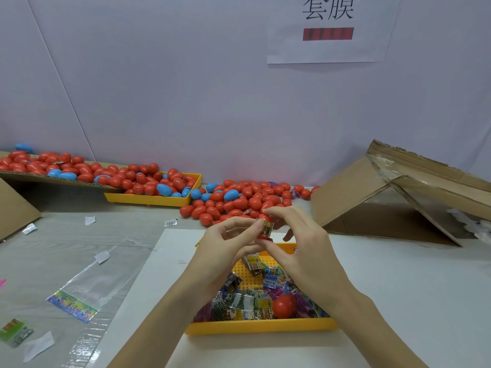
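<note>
Left hand [225, 245] and right hand [300, 240] pinching one red egg [264, 229] with printed sleeve [267, 227] above yellow tray [260, 326], wall paper sign [329, 30] reading 套膜, sleeve print too small to read

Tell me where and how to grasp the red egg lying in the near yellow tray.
Pinch its widest middle from above, probably: the red egg lies exposed on loose printed sleeves in the yellow tray, and the tray's front wall blocks a low approach.
</note>
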Demonstrator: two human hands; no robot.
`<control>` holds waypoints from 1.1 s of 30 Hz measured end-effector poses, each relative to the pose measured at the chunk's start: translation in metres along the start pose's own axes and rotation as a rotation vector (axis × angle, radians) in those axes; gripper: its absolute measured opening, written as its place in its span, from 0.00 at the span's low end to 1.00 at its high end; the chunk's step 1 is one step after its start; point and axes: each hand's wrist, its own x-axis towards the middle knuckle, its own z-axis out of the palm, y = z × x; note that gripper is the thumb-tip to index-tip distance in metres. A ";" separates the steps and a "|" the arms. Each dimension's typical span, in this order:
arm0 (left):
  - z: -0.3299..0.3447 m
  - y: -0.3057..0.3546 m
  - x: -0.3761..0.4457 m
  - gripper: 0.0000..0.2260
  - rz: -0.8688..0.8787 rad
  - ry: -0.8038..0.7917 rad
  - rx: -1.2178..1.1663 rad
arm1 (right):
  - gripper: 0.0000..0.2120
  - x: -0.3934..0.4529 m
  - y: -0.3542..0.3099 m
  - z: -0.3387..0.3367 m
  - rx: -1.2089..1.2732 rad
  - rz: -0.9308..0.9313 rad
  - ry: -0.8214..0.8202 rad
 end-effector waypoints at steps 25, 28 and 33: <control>-0.020 -0.005 0.009 0.14 0.251 0.265 0.648 | 0.17 0.080 0.078 -0.116 -0.344 0.405 0.540; -0.018 -0.003 0.008 0.13 0.257 0.275 0.678 | 0.18 0.093 0.105 -0.135 -0.610 0.537 0.438; -0.019 -0.003 0.006 0.13 0.265 0.275 0.687 | 0.23 0.086 0.122 -0.134 -0.701 0.718 0.285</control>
